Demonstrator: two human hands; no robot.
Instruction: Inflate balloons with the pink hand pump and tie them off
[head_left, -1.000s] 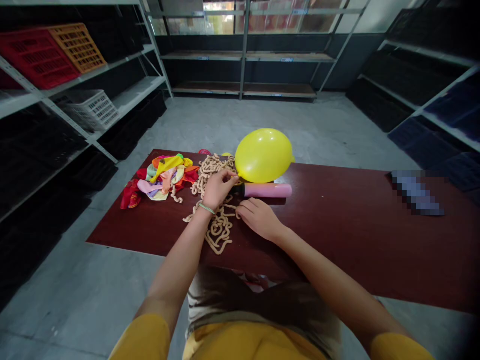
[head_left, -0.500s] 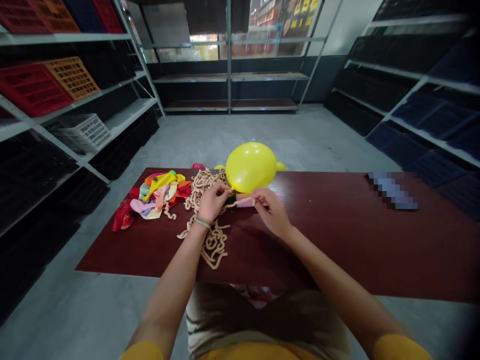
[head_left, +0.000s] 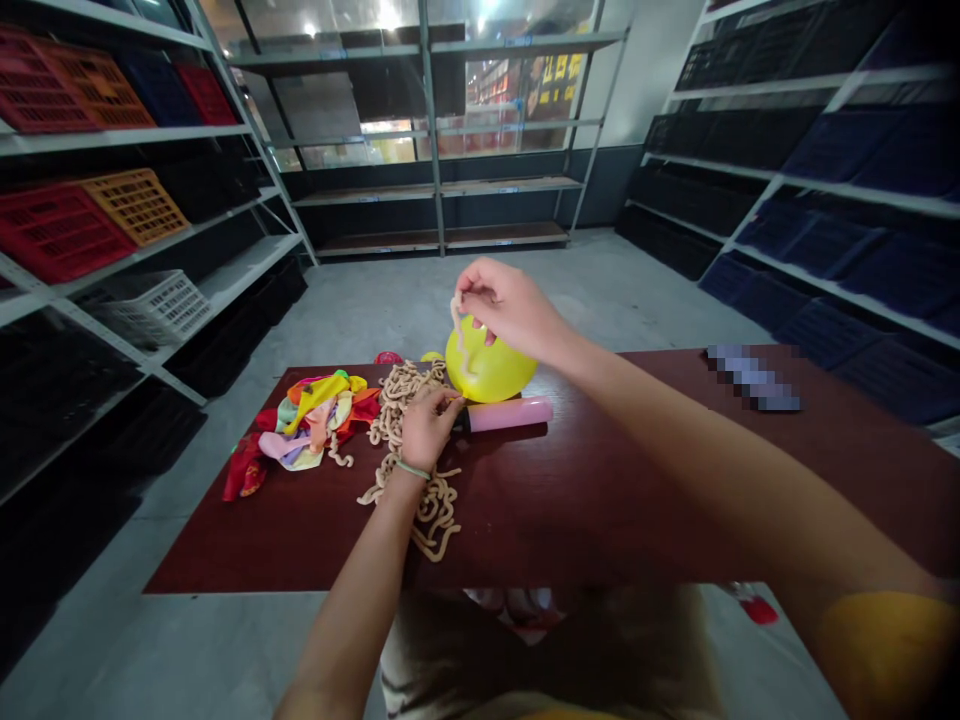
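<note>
My left hand pinches the knotted end of an inflated yellow balloon just above the table. Raised in front of the balloon, my right hand grips one end of a beige string, which hangs down toward the balloon's neck. Whether the string is wound round the neck is too small to tell. A pink hand pump with a black end lies beneath the balloon, beside my left fingers. Under and around my left wrist spreads a heap of curly beige string.
Limp coloured balloons are piled on the left of the dark red table. A blurred-out flat object lies at the right. Shelves with crates flank both sides; a metal rack stands behind.
My right hand has moved up and to the left, lifting the string end in front of the balloon. My left hand keeps its pinch at the neck. The pink pump is more exposed.
</note>
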